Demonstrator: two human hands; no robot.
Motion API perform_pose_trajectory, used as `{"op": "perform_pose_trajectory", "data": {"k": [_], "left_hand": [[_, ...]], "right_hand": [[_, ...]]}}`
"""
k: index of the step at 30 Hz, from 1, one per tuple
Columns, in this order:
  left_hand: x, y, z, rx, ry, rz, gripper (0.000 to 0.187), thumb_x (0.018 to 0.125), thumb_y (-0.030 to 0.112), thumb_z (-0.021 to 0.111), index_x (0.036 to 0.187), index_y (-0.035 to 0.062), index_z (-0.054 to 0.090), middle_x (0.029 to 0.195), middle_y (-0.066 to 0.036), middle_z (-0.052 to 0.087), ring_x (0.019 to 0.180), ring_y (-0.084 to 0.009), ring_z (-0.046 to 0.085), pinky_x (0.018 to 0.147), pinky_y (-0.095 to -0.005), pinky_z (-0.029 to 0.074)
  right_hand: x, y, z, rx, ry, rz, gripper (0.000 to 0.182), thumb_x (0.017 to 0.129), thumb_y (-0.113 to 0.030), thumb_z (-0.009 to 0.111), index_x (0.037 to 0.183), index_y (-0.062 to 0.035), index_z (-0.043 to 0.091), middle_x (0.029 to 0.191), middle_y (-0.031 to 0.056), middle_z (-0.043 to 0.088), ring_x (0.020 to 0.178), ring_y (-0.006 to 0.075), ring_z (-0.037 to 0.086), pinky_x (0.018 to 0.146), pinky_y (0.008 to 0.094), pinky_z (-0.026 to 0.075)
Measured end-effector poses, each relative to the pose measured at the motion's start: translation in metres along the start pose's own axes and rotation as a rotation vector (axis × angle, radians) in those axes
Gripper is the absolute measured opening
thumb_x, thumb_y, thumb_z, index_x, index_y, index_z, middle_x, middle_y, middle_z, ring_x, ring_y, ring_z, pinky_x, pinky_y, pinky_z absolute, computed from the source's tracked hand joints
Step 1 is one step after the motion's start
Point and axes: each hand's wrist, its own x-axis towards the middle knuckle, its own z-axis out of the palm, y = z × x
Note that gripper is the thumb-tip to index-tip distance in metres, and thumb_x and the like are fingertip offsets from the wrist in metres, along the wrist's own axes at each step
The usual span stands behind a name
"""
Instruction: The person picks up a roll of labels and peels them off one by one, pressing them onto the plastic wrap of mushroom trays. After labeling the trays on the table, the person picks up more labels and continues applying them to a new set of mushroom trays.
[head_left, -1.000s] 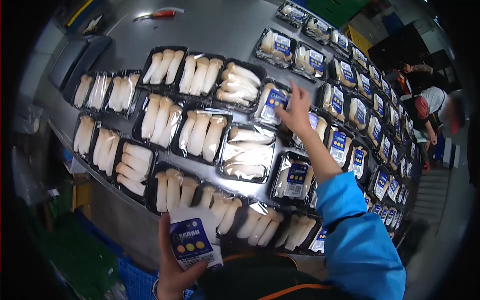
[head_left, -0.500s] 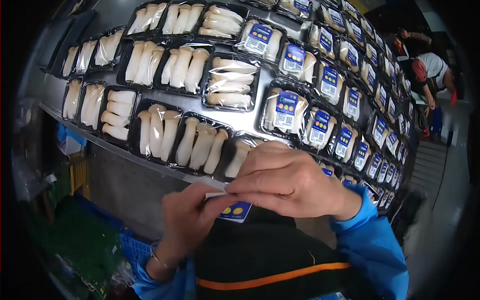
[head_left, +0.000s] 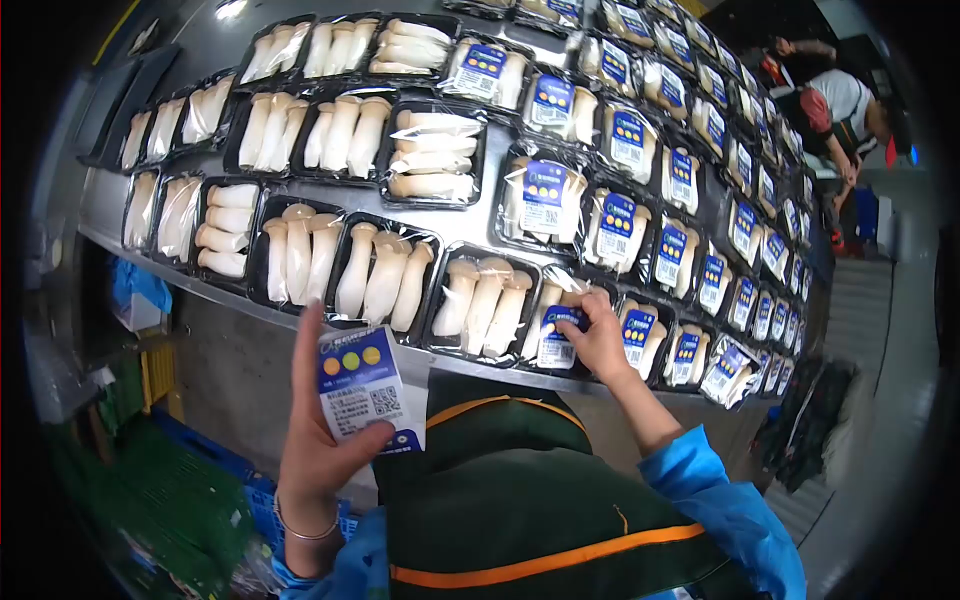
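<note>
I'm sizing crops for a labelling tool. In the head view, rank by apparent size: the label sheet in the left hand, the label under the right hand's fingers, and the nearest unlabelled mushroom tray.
1. Unlabelled mushroom tray
2. Label sheet, enlarged by nearness
3. Label, partly covered by the right hand

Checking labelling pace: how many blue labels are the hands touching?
2: one label held in the left hand, maybe a stack; a second label under the right hand on a front-row mushroom tray.

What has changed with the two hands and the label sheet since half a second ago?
The right hand left the label sheet and reached forward to a mushroom tray at the table's near edge, pressing a blue label onto it. The left hand raised the sheet, now alone in its grip. The rows of trays stayed put.
</note>
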Motion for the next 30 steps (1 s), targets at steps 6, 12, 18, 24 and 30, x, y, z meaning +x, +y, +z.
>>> {"op": "perform_pose_trajectory", "data": {"k": [6, 12, 18, 24, 30], "left_hand": [[-0.011, -0.017, -0.03, 0.4, -0.314, -0.002, 0.066, 0.072, -0.008, 0.061, 0.132, -0.002, 0.034, 0.113, -0.012, 0.054, 0.1, -0.0128, 0.052, 0.083, -0.0246, 0.043], [-0.005, -0.004, -0.009, 0.22, 0.026, -0.054, 0.024, 0.085, -0.001, 0.054, 0.109, -0.005, 0.056, 0.102, -0.008, 0.06, 0.088, -0.009, 0.056, 0.076, -0.0182, 0.043], [-0.018, -0.004, -0.037, 0.723, -0.027, 0.008, 0.018, 0.079, -0.004, 0.061, 0.097, -0.005, 0.058, 0.089, -0.007, 0.061, 0.077, -0.0103, 0.059, 0.067, -0.0206, 0.048], [-0.011, 0.0, -0.035, 0.287, 0.049, -0.205, 0.013, 0.078, -0.004, 0.057, 0.091, -0.0026, 0.058, 0.08, -0.005, 0.061, 0.07, -0.0082, 0.056, 0.061, -0.0209, 0.045], [-0.016, -0.002, -0.039, 0.554, -0.209, -0.144, 0.017, 0.081, 0.0, 0.059, 0.098, -0.0025, 0.06, 0.084, -0.005, 0.065, 0.07, -0.0075, 0.058, 0.052, -0.017, 0.042]], "right_hand": [[-0.016, 0.0, -0.012, 0.316, 0.053, 0.084, 0.011, 0.075, -0.005, 0.066, 0.085, -0.0033, 0.064, 0.079, 0.0042, 0.055, 0.065, 0.0106, 0.052, 0.055, 0.021, 0.04], [-0.011, -0.001, -0.037, 0.439, -0.03, 0.146, 0.018, 0.076, -0.004, 0.065, 0.092, -0.0005, 0.06, 0.082, 0.003, 0.057, 0.077, 0.0115, 0.055, 0.068, 0.0237, 0.044], [-0.008, 0.009, 0.005, -0.05, 0.251, -0.003, 0.031, 0.071, -0.004, 0.064, 0.102, -0.0055, 0.058, 0.099, 0.0122, 0.051, 0.089, 0.0268, 0.052, 0.078, 0.0319, 0.043], [-0.031, 0.01, 0.011, -0.129, 0.228, 0.041, 0.04, 0.078, -0.015, 0.061, 0.115, -0.0031, 0.051, 0.107, 0.0165, 0.053, 0.099, 0.0329, 0.051, 0.085, 0.0386, 0.042], [-0.037, -0.172, -0.01, 0.654, -0.323, -0.394, 0.043, 0.08, -0.018, 0.063, 0.119, -0.0052, 0.05, 0.099, 0.0128, 0.057, 0.085, 0.0209, 0.059, 0.075, 0.0304, 0.046]]}}
